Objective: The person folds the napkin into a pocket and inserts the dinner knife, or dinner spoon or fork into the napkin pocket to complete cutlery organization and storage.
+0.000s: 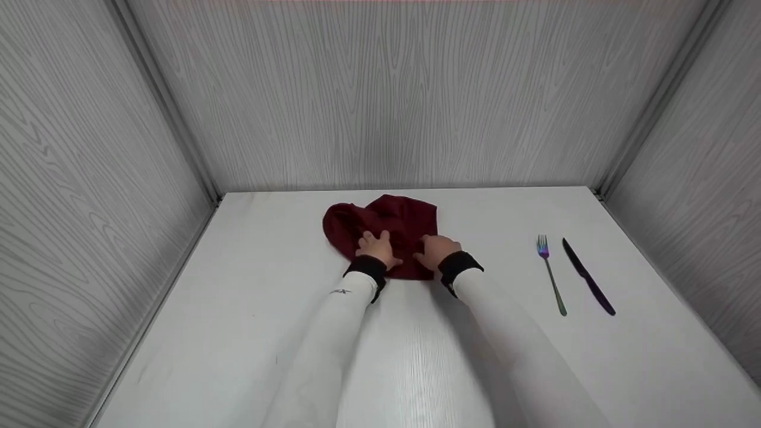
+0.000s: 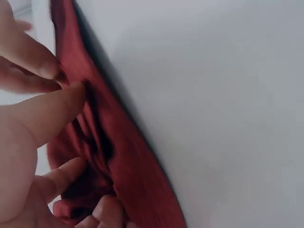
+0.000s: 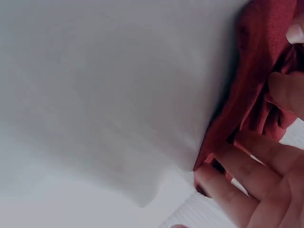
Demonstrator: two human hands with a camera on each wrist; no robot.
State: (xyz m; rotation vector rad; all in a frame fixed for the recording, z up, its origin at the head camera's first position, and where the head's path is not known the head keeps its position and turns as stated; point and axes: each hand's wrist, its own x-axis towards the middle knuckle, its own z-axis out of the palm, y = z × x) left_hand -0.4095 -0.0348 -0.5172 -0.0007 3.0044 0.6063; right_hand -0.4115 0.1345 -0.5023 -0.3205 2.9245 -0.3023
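Observation:
A crumpled dark red cloth [image 1: 410, 217] lies on the white table, its kind not clear from its folds. My left hand [image 1: 376, 248] rests on its near left part with the fingers spread. In the left wrist view, the thumb [image 2: 71, 102] and fingertips of that hand press into the folds. Just to the right, my right hand [image 1: 439, 249] has bent fingers at the cloth's right edge and pinches the fabric. Seen from the right wrist, its fingers [image 3: 251, 171] lie along the cloth's edge [image 3: 223, 123], with the thumb over a fold.
On the right side of the table [image 1: 238, 333] lie a fork [image 1: 552, 276] with a rainbow sheen and a dark table knife [image 1: 587, 276], side by side. Grey wood-grain panels [image 1: 392, 95] enclose the table at the back, left and right.

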